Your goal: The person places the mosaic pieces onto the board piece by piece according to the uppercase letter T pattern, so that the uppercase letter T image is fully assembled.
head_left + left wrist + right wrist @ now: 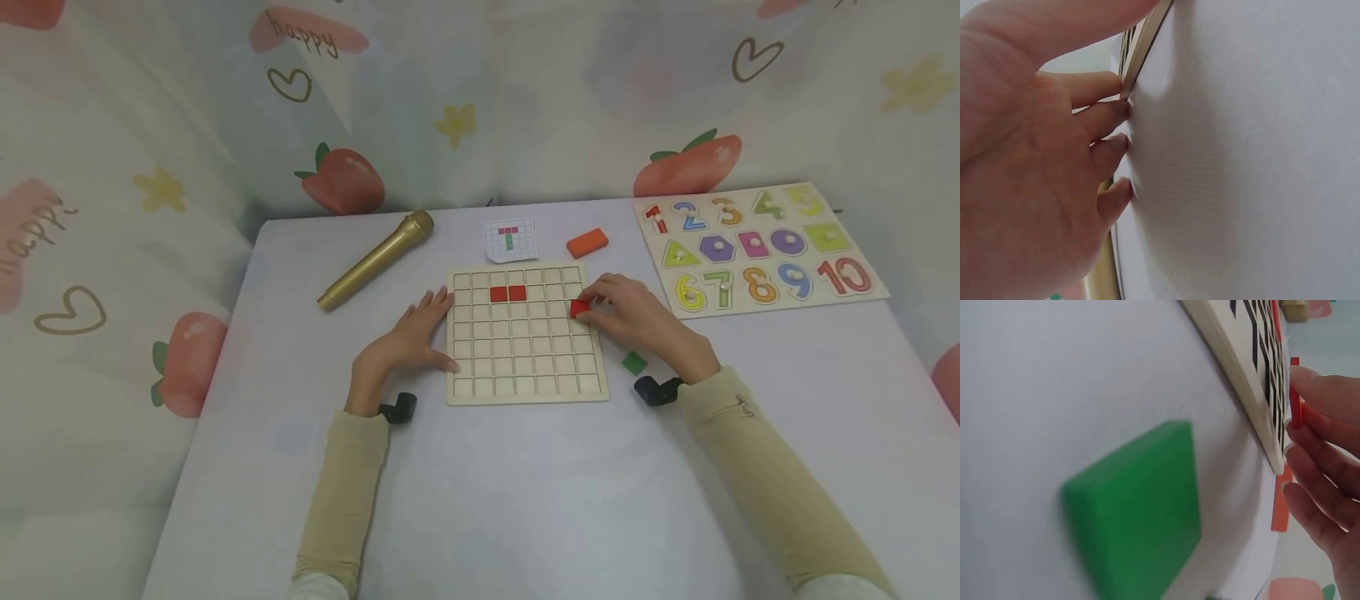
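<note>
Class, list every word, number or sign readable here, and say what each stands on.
"happy": patterned curtain, at back; left copy less clear.
"1 2 3 4 5 6 7 8 9 10": puzzle board; 5 is faint.
Unreadable: marking on right sleeve, too small; curtain strokes cut off at picture's top edge.

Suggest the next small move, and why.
Probably have the right hand set its pinched red tile in the cell just right of the two red tiles: those sit side by side on the board, while the card shows three reddish squares in a row.
</note>
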`<state>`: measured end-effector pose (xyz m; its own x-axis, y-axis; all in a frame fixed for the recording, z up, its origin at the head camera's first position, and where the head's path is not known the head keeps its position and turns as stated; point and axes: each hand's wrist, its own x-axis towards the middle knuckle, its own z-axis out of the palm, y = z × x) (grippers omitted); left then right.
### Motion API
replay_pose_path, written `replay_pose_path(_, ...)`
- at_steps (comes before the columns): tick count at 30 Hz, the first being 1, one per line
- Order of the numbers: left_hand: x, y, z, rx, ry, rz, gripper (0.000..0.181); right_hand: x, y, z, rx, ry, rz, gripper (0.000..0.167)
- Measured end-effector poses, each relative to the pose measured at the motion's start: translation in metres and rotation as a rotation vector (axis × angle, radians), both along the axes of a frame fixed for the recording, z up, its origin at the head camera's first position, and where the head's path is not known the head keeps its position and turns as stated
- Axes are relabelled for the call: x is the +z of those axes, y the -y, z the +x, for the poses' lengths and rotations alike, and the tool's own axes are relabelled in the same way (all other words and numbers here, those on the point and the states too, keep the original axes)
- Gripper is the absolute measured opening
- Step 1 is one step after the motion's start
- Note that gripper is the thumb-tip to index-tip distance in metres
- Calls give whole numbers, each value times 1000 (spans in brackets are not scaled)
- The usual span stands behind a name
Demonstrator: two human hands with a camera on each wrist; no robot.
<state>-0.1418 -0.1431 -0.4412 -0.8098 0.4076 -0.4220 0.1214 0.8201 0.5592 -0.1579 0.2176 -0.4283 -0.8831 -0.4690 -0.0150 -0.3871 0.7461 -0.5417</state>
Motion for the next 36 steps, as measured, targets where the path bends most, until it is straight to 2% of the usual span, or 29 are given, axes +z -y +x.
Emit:
replay_pose_path(7,-1,4,1,4,-15,6,120,-2,22,-19,19,0,-8,27)
replay_pose_path(13,1,4,0,-2,-24,1,119,-2,35,-32,32,35,-8,31)
replay_pose_path(25,-2,4,-1,-23,-25,21,119,-9,49,-49,59,47,-8,27)
replay_pose_path(33,-3,4,0,-17,-27,16,119,-11,54,-55,91,40,4,27)
replay_pose_path(36,-4,4,-1,-26,-33,15,119,-11,54,-56,81,47,16,28)
